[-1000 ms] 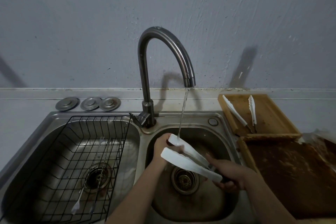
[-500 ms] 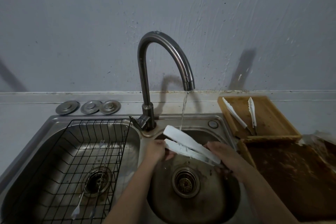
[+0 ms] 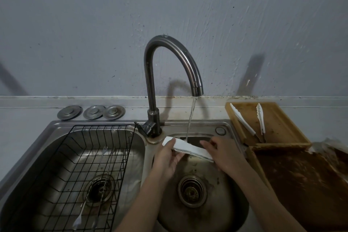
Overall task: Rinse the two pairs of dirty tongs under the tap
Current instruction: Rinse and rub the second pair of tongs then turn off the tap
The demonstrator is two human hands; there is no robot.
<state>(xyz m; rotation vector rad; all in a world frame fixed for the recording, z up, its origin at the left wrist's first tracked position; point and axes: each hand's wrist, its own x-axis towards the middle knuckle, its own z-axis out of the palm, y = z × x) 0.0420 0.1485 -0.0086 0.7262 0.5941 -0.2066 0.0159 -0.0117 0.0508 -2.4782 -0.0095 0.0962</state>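
Grey plastered wall [image 3: 169, 15], rough trowel marks, dark specks near the countertop seam. Pale countertop [image 3: 28, 124], grimy along the back edge. Double stainless sink: left basin [image 3: 131, 149] fitted with a black wire rack [image 3: 75, 156]; two thin forks [image 3: 98, 171] lying across the rack above the left drain. Three metal drain covers [image 3: 91, 112] in a row on the ledge behind the left basin.

Gooseneck tap [image 3: 169, 58] running; water stream [image 3: 190, 118] landing on white tongs [image 3: 186, 148] held over the right basin [image 3: 226, 213], above its stained floor and strainer [image 3: 192, 192].

Left hand [image 3: 165, 160] cupped under the tip end of the tongs, thumb on top, pinching the two blades together. Right hand [image 3: 224, 153] wrapped over the handle end, fingers curled around it; handle itself hidden.

Second pair of tongs [image 3: 244, 120], white with a dark hinge, lying spread open in a wooden tray [image 3: 282, 133] right of the sink, on the counter against the wall. Just in front of it, a larger wooden tray [image 3: 301, 184] smeared with brown residue.
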